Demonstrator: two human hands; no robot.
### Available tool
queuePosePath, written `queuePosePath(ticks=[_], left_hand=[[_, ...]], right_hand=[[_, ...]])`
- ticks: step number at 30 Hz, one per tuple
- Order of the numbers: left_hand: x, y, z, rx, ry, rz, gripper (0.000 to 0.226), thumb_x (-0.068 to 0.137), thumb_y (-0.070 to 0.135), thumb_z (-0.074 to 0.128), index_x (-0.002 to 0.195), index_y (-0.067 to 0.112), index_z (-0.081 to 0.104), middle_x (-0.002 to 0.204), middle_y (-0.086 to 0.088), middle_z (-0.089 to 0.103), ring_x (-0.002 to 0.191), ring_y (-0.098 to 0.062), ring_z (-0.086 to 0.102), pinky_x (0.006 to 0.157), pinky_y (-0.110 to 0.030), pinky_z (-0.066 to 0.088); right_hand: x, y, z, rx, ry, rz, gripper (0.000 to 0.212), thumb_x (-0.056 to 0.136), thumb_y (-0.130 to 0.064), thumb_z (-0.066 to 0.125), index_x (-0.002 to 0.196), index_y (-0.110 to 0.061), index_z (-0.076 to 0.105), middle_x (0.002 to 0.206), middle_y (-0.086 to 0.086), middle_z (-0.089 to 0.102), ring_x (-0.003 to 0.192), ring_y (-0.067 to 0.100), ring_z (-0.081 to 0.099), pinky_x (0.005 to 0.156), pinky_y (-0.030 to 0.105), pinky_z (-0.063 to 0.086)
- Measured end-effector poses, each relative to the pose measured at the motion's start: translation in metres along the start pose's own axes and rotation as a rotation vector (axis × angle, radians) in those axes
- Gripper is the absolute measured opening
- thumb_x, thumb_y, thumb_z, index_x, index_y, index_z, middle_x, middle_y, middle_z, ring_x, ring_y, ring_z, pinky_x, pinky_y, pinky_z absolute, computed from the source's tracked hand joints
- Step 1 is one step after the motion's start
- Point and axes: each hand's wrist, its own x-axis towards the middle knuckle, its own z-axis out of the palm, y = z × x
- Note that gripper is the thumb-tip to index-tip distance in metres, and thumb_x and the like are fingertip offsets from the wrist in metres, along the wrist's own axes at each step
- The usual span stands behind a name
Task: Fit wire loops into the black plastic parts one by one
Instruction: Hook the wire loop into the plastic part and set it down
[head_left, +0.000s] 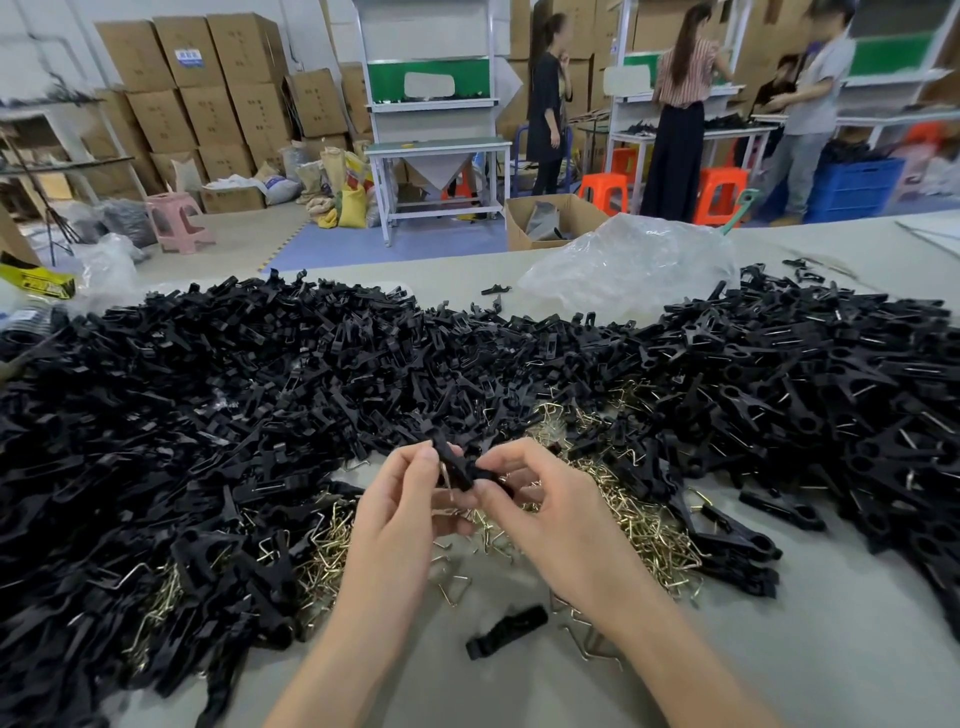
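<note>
Meeting at the centre of the frame, the left hand (400, 501) and right hand (548, 499) both pinch one black part (458, 464) between thumb and fingers. A wire loop (445, 480) shows against it under the left thumb. Behind them a heap (260, 389) of black parts spans the frame, with brassy loops (652, 532) piled at lower centre. A loose part (506, 631) lies on the table (805, 649) between the forearms. A clear bag (628, 265) sits upper right.

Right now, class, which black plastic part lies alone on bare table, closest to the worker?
The lone black part on the table between the forearms; the rest lie farther off, mostly heaped.
</note>
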Motion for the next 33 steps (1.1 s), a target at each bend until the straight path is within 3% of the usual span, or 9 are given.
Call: queuePosePath(ticks=[2,5,9,12,15,19,27,29,33], left_hand=[[0.0012,0.0006,-0.0018,0.013,0.043,0.046,0.026,0.104,0.026,0.049,0.096,0.012,0.069,0.092,-0.003,0.075,0.076,-0.017,0.068,0.064,-0.028,0.056],[0.0019,0.0007,-0.0048,0.08,0.08,0.097,0.017,0.101,0.027,0.055,0.099,0.015,0.068,0.099,0.004,0.076,0.084,-0.008,0.069,0.072,-0.019,0.054],[0.0021,0.0014,-0.0068,0.339,0.146,0.202,0.005,0.094,0.03,0.066,0.095,0.026,0.063,0.092,0.018,0.069,0.082,0.002,0.063,0.074,-0.008,0.045],[0.0025,0.0014,-0.0067,0.312,0.136,0.209,0.006,0.092,0.025,0.07,0.093,0.026,0.064,0.088,0.019,0.069,0.077,0.005,0.062,0.072,-0.008,0.045],[0.0037,0.0009,-0.0066,0.264,0.089,0.167,0.007,0.091,0.023,0.07,0.096,0.027,0.067,0.089,0.017,0.072,0.079,0.002,0.065,0.075,-0.012,0.048],[0.0018,-0.0006,-0.0038,0.187,0.013,0.132,0.014,0.093,0.016,0.068,0.103,0.025,0.069,0.094,0.01,0.075,0.09,-0.005,0.07,0.08,-0.015,0.052],[-0.0011,0.0005,-0.0014,0.182,-0.001,0.147,0.018,0.092,0.017,0.068,0.105,0.028,0.068,0.095,0.013,0.074,0.089,-0.002,0.068,0.076,-0.012,0.05],[-0.0026,0.0012,0.0001,0.181,-0.015,0.158,0.017,0.092,0.016,0.068,0.105,0.027,0.068,0.094,0.014,0.074,0.086,-0.001,0.069,0.075,-0.01,0.05],[-0.0038,0.0011,0.0018,0.201,-0.056,0.174,0.017,0.093,0.012,0.067,0.103,0.026,0.069,0.09,0.013,0.075,0.08,-0.001,0.07,0.073,-0.012,0.051]], right_hand=[[0.0003,0.0003,-0.0001,0.01,0.048,0.011,0.009,0.095,-0.033,0.068,0.102,-0.038,0.064,0.101,-0.025,0.066,0.094,0.004,0.065,0.082,0.019,0.052],[0.0017,0.0012,-0.0021,0.014,0.133,0.011,0.012,0.095,-0.031,0.069,0.102,-0.04,0.064,0.102,-0.027,0.065,0.094,0.0,0.063,0.081,0.013,0.049],[0.004,0.0015,-0.005,0.115,0.139,0.067,0.024,0.096,-0.032,0.069,0.114,-0.047,0.065,0.107,-0.03,0.065,0.098,-0.004,0.065,0.081,0.008,0.048],[0.007,-0.0003,-0.0061,0.238,0.121,0.11,0.029,0.096,-0.023,0.069,0.119,-0.041,0.068,0.106,-0.014,0.074,0.1,0.004,0.069,0.088,0.018,0.054],[0.0085,-0.0032,-0.007,0.466,0.05,0.178,0.031,0.097,-0.007,0.065,0.125,-0.02,0.068,0.11,0.001,0.076,0.103,0.016,0.073,0.087,0.03,0.06],[0.0069,-0.0058,-0.0068,0.559,-0.003,0.202,0.036,0.096,-0.002,0.065,0.128,-0.017,0.068,0.113,0.003,0.074,0.105,0.019,0.073,0.084,0.028,0.06],[0.0063,-0.0071,-0.0085,0.41,-0.015,0.172,0.035,0.089,-0.016,0.076,0.119,-0.033,0.071,0.093,-0.001,0.076,0.085,0.013,0.074,0.083,0.02,0.056],[0.0059,-0.007,-0.0077,0.418,-0.021,0.181,0.034,0.084,-0.021,0.081,0.115,-0.031,0.071,0.092,-0.003,0.075,0.081,0.012,0.073,0.086,0.024,0.057],[0.0068,-0.0072,-0.0063,0.472,-0.033,0.214,0.049,0.068,-0.029,0.086,0.112,-0.02,0.066,0.096,-0.004,0.075,0.077,0.013,0.071,0.077,0.022,0.056]])
